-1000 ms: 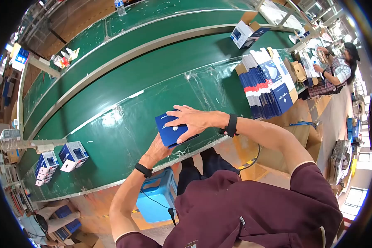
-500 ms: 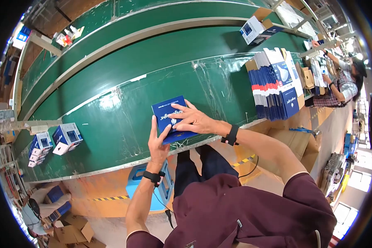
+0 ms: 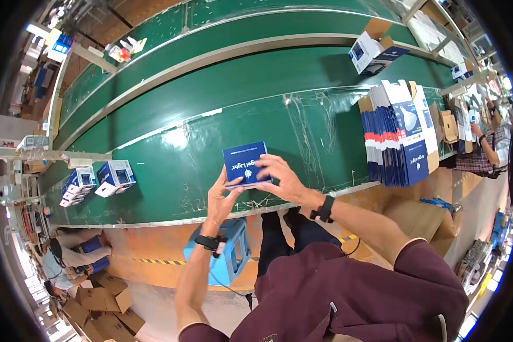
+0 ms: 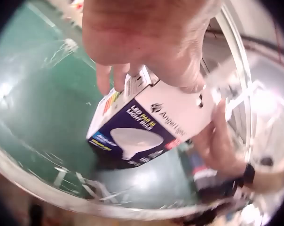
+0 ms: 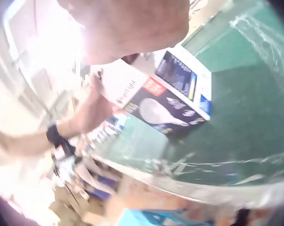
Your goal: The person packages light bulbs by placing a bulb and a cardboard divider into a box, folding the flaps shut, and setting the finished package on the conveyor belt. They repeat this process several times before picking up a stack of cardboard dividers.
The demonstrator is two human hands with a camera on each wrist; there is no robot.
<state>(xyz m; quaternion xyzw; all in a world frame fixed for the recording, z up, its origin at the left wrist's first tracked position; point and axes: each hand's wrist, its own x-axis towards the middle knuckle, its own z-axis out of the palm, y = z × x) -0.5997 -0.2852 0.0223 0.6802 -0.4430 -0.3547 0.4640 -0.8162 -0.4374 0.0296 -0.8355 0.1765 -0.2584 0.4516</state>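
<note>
A blue and white light-bulb box (image 3: 244, 159) is held over the front part of the green table, between both hands. My left hand (image 3: 221, 200) grips its left side, with the thumb at the lower front edge. On the right side, my right hand (image 3: 288, 183) holds the box with its fingers spread and its thumb near the lower edge. Printed bulb panels of the box show in the left wrist view (image 4: 137, 136) and in the right wrist view (image 5: 156, 110). The fingers on the far side are partly hidden.
A row of flat folded cartons (image 3: 390, 137) stands on the table at the right. An open box (image 3: 373, 51) is behind it. Several closed boxes (image 3: 115, 176) sit at the left end. A blue stool (image 3: 225, 253) stands below the front edge (image 3: 154, 222).
The box's blue lettered face has turned and now sits straighter. The left hand has come round to its left side, and the right hand has slid off that face to the right edge.
</note>
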